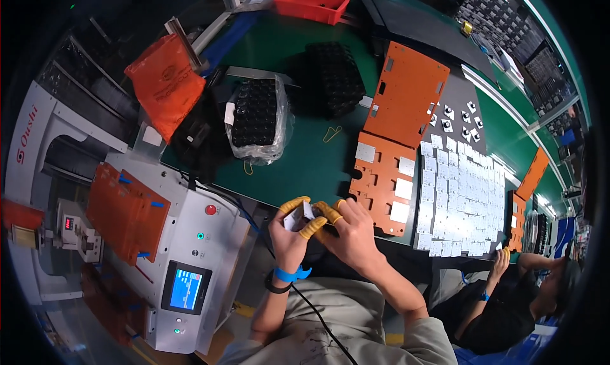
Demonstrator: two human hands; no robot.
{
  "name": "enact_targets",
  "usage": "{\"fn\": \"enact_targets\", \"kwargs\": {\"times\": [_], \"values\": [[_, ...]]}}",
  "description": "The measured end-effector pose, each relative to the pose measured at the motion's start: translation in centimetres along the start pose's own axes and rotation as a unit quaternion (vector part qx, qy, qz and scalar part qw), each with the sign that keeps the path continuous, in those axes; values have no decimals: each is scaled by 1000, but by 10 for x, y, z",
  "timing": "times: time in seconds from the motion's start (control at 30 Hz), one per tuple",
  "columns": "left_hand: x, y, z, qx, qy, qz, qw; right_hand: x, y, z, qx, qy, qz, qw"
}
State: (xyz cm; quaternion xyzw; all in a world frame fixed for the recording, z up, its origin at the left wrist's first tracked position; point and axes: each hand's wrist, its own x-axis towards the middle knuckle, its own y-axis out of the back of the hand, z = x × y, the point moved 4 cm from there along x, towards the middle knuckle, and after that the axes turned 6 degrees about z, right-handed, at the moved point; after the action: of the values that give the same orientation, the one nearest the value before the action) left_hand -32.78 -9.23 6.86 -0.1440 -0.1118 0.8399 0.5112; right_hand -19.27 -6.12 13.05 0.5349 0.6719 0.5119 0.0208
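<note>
My left hand (291, 241), with yellow finger covers, is closed around a few small white square plates (297, 217), held upright in front of my body. My right hand (354, 231), also in yellow finger covers, is bent close against them. Its thumb and fingertips come together beside the plates; whatever they pinch is too small or hidden to make out. Just beyond, an orange fixture board (381, 186) lies on the bench with several white square plates set in its pockets. Its orange lid (408, 92) is laid open behind it.
Many white plates (454, 203) lie in overlapping rows at right, with small black-topped parts behind. On the green bench (298, 168) stand a wrapped black tray (255, 114) and stacked black trays (335, 78). A machine with a screen (186, 287) stands left; a co-worker (502, 301) sits right.
</note>
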Motion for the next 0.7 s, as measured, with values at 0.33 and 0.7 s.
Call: {"fn": "enact_targets", "kwargs": {"times": [0.33,0.7], "values": [[-24,-26,-50,-159,265,-35,950,-41,-19,27,83,-161,156,971],[82,-46,-48,272,-97,-88,953,-102,30,68,7,-233,185,955]]}}
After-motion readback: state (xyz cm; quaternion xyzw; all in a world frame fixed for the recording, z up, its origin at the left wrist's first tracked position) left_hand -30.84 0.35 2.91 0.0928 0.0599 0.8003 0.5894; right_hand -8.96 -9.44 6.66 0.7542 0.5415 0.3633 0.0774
